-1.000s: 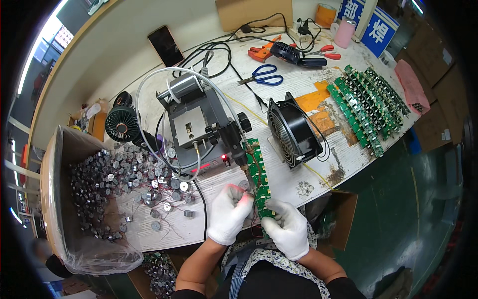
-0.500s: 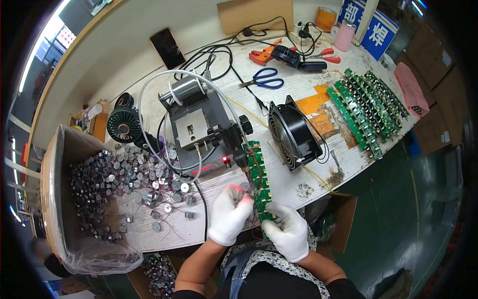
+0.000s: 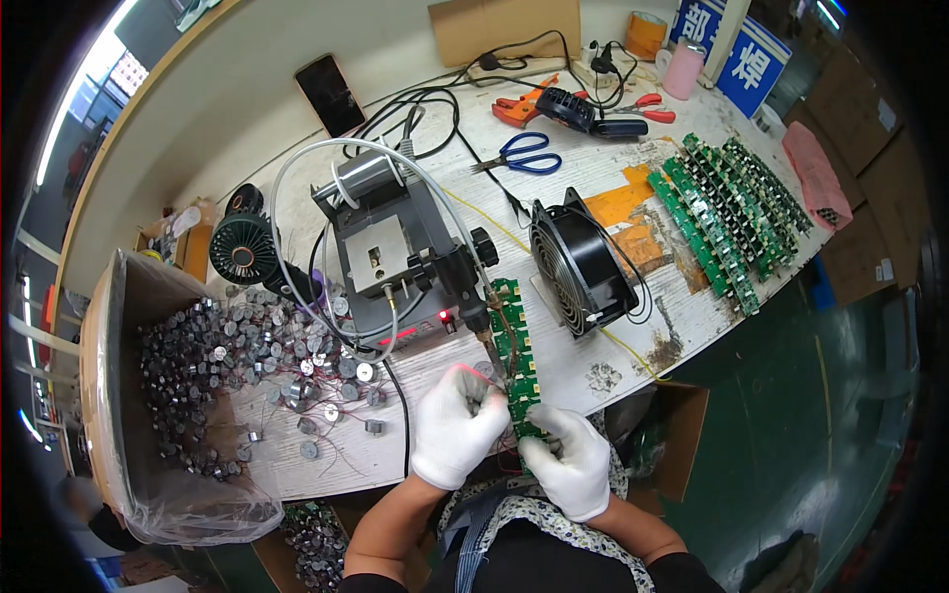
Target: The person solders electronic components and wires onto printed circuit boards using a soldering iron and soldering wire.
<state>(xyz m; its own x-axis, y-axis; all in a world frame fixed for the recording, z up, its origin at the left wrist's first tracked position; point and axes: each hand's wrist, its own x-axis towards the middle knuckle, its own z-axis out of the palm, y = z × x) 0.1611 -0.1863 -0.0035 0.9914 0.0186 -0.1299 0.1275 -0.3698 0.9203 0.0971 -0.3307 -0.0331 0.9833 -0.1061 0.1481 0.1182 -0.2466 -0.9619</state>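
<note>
A strip of green circuit boards (image 3: 523, 376) lies lengthwise in front of me under the tip of a soldering iron (image 3: 473, 314) in a stand. My left hand (image 3: 458, 427), in a white glove, is closed at the strip's left edge, its fingertips close by the iron's tip. A small round grey motor (image 3: 484, 370) shows at those fingers, partly covered; thin red wires hang below. My right hand (image 3: 570, 463), also gloved, pinches the near part of the strip from its right side. The grey soldering machine (image 3: 381, 247) stands just beyond my left hand.
Many loose motors (image 3: 297, 371) spill from a plastic-lined carton (image 3: 117, 376) at left. A black square fan (image 3: 583, 262) stands right of the strip. Finished-looking board strips (image 3: 727, 227) lie far right. Blue scissors (image 3: 524, 155), a phone (image 3: 331, 96) and a small fan (image 3: 245, 247) sit farther back.
My left hand has shifted slightly right, its fingertips nearer the strip and the iron's tip. My right hand stays on the strip almost unmoved.
</note>
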